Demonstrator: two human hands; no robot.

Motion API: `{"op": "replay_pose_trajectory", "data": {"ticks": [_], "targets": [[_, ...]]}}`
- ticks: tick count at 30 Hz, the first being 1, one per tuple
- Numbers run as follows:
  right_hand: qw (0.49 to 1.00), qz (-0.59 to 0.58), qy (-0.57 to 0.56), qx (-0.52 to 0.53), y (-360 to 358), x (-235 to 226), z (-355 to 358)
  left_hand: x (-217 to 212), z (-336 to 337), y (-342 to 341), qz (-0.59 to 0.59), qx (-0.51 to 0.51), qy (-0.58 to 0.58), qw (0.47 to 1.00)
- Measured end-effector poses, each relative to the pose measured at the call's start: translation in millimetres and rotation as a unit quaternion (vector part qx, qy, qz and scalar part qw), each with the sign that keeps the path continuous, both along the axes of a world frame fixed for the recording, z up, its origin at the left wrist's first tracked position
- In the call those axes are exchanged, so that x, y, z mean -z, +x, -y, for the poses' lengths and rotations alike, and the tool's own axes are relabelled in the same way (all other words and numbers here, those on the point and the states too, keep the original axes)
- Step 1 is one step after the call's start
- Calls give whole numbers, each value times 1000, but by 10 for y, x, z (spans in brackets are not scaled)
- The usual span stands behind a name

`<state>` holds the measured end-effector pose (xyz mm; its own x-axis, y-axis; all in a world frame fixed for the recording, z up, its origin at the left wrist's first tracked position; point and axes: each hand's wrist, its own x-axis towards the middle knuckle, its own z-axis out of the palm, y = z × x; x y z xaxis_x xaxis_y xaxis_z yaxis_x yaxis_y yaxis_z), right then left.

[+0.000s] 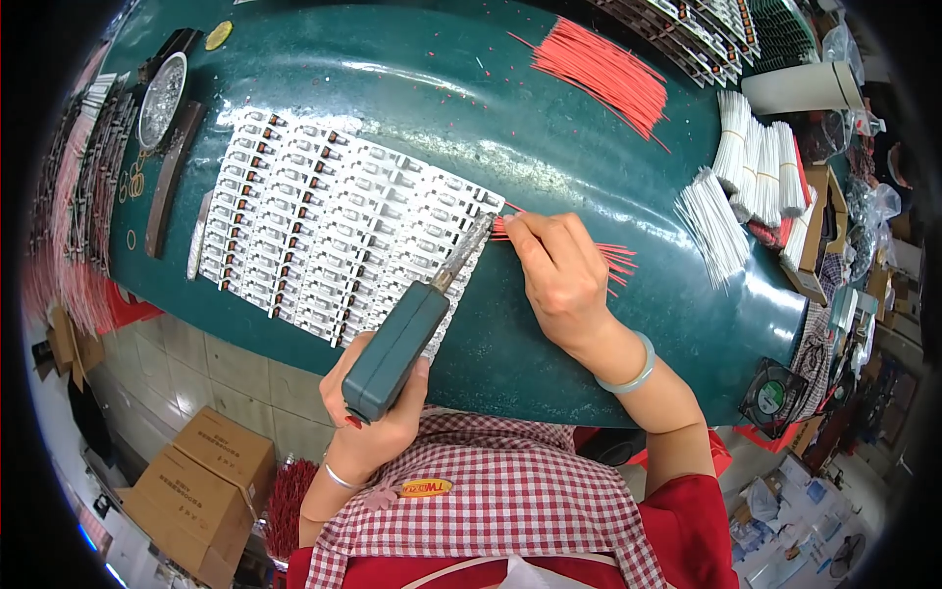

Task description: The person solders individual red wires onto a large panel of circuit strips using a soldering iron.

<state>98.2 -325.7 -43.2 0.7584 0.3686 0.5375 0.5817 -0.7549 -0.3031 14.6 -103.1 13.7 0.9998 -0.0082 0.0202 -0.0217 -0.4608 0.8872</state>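
My left hand (391, 430) is wrapped round the handle end of a dark green soldering gun (394, 346). Its metal tip reaches the upper right corner of a white panel of small parts (365, 218) set in several rows. There, my right hand (567, 280) is closed in a pinch on thin red wires (618, 263), whose ends fan out to the right beneath the hand. The wire ends near the tip touch or lie very close to the panel's right edge; the exact contact is too small to tell.
A pile of red wires (601, 74) lies at the far side of the green table (589, 177). Bundles of white wires (713, 228) are at the right, near a small fan (773, 395). On the left stand a metal dish (163, 101) and a dark bar (175, 182).
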Motion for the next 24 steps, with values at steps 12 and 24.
{"op": "replay_pose_trajectory", "data": {"ticks": [12,24], "targets": [[1000,1,3,10,-4,5,-19,68,-53,-108,9,-54,-21,998],[999,13,34,-6,-67,-28,-41,63,-75,-197,-1,-59,-26,998]]}}
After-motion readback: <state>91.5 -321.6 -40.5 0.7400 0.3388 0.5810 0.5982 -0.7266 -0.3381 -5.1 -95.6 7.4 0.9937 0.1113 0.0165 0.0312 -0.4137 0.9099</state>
